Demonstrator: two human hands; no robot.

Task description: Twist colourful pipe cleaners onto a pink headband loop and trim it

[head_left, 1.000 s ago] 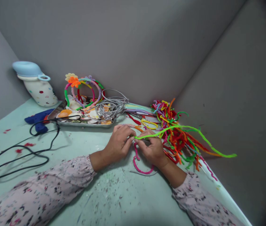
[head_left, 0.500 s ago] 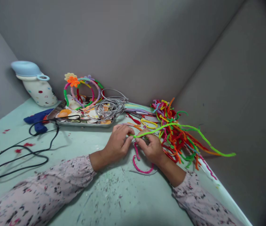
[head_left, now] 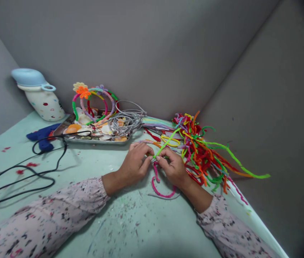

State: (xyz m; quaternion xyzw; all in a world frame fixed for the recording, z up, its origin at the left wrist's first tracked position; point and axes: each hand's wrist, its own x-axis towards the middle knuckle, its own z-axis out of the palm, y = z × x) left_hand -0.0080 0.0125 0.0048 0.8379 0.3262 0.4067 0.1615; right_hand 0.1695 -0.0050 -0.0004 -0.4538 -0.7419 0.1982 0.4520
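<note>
Now both hands work close together: the left hand (head_left: 137, 161) pinches the green stem (head_left: 167, 142) near its lower end, and the right hand (head_left: 174, 168) grips it just beside, thumb against finger. Half a second ago its free length leaned rightward over the right knuckles; it now points up and away between the hands, which suggests it is being bent around at the pinch. It looks bright, fuzzy and nearly straight. Below lies a pink stem (head_left: 163, 196), curled; rightward, a tangled pile (head_left: 199, 154); farther left, a tray (head_left: 100, 142).
</note>
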